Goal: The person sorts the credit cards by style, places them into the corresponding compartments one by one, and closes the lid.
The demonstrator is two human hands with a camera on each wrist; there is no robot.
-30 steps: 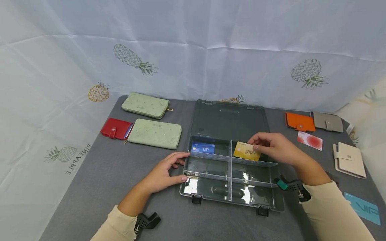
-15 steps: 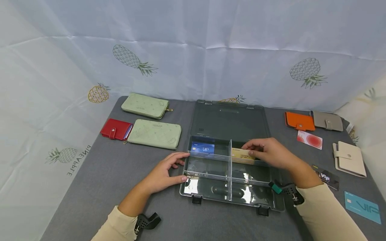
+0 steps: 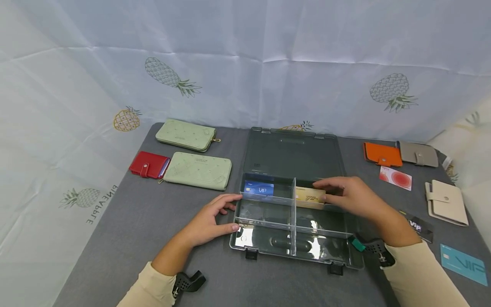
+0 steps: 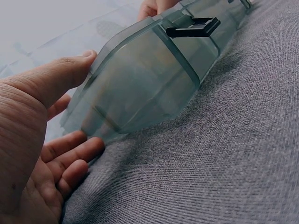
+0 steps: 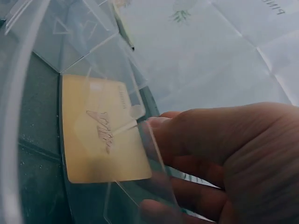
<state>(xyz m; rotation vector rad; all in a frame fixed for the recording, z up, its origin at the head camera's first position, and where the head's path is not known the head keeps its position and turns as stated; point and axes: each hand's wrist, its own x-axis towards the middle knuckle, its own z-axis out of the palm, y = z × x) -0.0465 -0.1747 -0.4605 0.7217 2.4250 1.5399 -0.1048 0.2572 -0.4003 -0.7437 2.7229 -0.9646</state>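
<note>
A hinged clear grey plastic box (image 3: 262, 247) lies with its lid (image 3: 293, 151) laid back, its inside split by clear dividers. In the back-right compartment stands a gold card (image 3: 308, 195), leaning behind a divider. The right hand (image 3: 353, 198) is at that compartment, its thumb and fingers loosely apart beside the card's right end; in the right wrist view the gold card (image 5: 105, 135) shows through the clear plastic. A blue VIP card (image 3: 258, 188) stands in the back-left compartment. Along the box's left side the left hand (image 3: 209, 219) rests, thumb and fingers spread and touching it.
Left of the box lie two green wallets (image 3: 197, 170) and a red card holder (image 3: 148, 164). To the right are an orange holder (image 3: 382, 154), grey holder (image 3: 417, 154), cream holder (image 3: 446, 202), pink-red card (image 3: 396, 178), black VIP card (image 3: 420, 228) and teal VIP card (image 3: 463, 264).
The gold card has gone down into the back-right compartment. The right hand lowered with it, then shifted slightly right, away from it. The left hand has stayed at the box's side.
</note>
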